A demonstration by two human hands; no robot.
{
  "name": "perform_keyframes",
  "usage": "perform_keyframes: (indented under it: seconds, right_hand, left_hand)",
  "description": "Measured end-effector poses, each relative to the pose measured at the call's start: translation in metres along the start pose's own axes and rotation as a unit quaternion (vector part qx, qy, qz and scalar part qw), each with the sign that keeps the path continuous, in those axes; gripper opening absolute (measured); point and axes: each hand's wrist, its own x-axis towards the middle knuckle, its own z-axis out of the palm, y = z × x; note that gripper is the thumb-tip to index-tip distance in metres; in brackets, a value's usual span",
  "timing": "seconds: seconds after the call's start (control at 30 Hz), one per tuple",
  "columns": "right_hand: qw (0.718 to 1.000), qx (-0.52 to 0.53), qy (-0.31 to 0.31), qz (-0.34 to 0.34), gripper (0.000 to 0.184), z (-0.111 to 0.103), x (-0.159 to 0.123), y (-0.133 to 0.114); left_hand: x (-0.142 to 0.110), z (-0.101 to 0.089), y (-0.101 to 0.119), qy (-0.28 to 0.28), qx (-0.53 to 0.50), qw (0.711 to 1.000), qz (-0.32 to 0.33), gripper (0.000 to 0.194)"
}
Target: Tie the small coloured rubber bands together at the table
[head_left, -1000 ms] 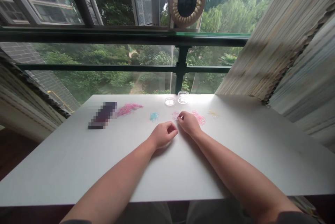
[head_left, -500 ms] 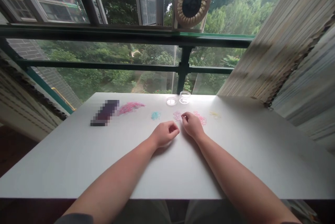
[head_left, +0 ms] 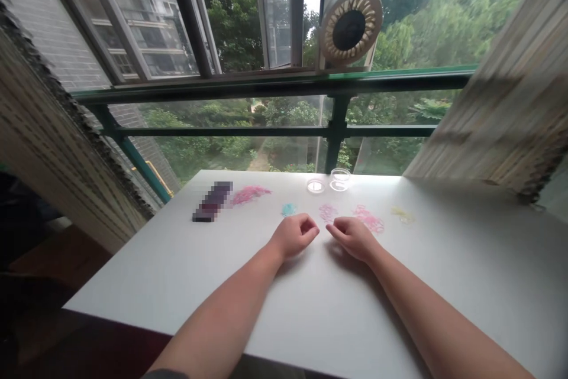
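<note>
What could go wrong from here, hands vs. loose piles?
1. The right hand is close to the lilac pile and pink pile; a sideways brush could mix them.
2. The left hand is just in front of the turquoise pile and might scatter it.
3. Clear dishes near the table's far edge could get bumped.

- Work surface: I sit at a white table (head_left: 319, 308); its far edge meets the window side.
- Window: I face metal frames (head_left: 187, 12) behind a dark green railing (head_left: 266, 86).
- Curtains: a striped left curtain (head_left: 57, 119) and a pale right curtain (head_left: 483, 113) flank my view.
- Exterior: I see a grey brick wall (head_left: 71, 30), a building (head_left: 151, 18) and trees (head_left: 444, 24).
- Lighting: daylight enters ahead of me; the lower left is dark.
</note>
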Motion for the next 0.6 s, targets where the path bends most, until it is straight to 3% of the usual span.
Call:
perform_keyframes:
  seconds: [0.13, 0.2, 0.33, 0.43, 0.6]
  right_hand:
    - [0.999, -0.038, -0.033, 0.004, 0.035, 0.0, -0.004, -0.004]
    - [0.997, -0.071, -0.033, 0.004, 0.033, 0.001, -0.008, -0.006]
    - [0.993, -0.106, -0.039, -0.023, 0.028, 0.002, -0.016, -0.007]
    - [0.996, -0.078, -0.046, -0.018, 0.029, 0.0, -0.018, -0.006]
    - [0.997, -0.034, -0.069, -0.014, 0.03, -0.007, -0.017, -0.006]
  left_hand:
    - [0.003, -0.038, -0.025, 0.1, 0.089, 0.987, -0.089, 0.016]
    - [-0.001, -0.064, -0.044, 0.159, 0.144, 0.963, -0.162, 0.014]
    - [-0.018, -0.108, -0.079, 0.237, 0.194, 0.919, -0.248, 0.02]
    - [-0.024, -0.121, -0.093, 0.26, 0.217, 0.897, -0.284, 0.024]
    - [-0.018, -0.121, -0.098, 0.259, 0.243, 0.882, -0.309, 0.022]
